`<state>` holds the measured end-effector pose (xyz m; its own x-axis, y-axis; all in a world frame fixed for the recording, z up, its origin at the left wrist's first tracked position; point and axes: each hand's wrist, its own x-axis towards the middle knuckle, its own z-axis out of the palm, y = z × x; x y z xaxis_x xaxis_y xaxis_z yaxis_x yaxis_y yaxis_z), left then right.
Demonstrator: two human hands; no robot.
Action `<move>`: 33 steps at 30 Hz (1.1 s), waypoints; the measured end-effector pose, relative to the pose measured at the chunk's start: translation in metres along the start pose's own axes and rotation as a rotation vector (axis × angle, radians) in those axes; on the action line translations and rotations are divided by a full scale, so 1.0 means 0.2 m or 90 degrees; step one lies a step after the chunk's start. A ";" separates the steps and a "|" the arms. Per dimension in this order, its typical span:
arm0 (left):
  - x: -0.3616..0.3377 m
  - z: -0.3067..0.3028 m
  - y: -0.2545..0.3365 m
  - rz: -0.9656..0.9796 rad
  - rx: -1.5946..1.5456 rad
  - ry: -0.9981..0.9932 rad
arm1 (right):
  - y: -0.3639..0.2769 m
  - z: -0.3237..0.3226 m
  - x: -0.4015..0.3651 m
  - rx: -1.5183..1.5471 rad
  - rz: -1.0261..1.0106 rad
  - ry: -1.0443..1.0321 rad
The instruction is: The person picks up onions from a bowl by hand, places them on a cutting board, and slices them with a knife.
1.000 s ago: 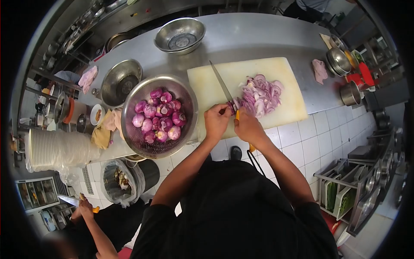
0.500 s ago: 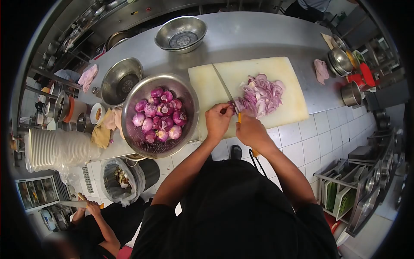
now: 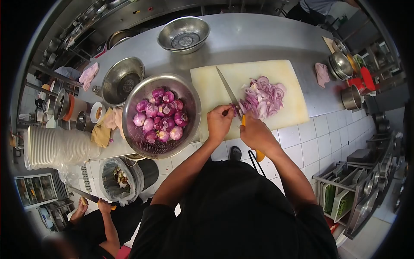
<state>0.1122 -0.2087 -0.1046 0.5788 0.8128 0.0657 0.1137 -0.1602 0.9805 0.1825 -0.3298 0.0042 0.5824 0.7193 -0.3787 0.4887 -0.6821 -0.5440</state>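
My right hand is closed around the yellow handle of a knife, whose long blade points away from me over a white cutting board. Just left of the blade, the bent fingers of my left hand pinch a small piece of red onion at the board's near edge. A loose heap of sliced red onion lies right of the knife. To the left, a perforated metal colander holds several whole peeled red onions.
Metal bowls stand behind the board, and another bowl sits behind the colander. A lined bin is on the floor at left. Close by, a co-worker's hand holds a knife. Pink cloths lie on the steel table.
My right hand and the knife have shifted slightly right and toward me, showing more of the handle's end. The co-worker's hands have moved apart, and that knife now slants differently.
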 end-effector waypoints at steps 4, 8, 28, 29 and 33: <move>0.00 0.01 -0.02 0.006 -0.036 -0.006 | 0.20 0.26 0.17 -0.045 -0.140 0.154; 0.01 0.01 -0.01 0.028 -0.013 -0.005 | 0.10 0.09 0.13 0.051 -0.053 0.042; 0.00 0.00 0.02 0.023 0.008 0.002 | 0.09 0.12 0.15 0.039 -0.006 0.016; 0.00 0.00 0.03 0.025 0.009 -0.002 | 0.11 0.10 0.14 0.027 -0.029 0.031; 0.00 0.00 0.02 0.006 0.016 -0.012 | 0.01 -0.02 0.02 0.019 -0.025 -0.016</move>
<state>0.1116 -0.2094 -0.1006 0.5953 0.8003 0.0716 0.1286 -0.1829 0.9747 0.1893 -0.3289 0.0044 0.5465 0.7486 -0.3753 0.4907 -0.6495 -0.5809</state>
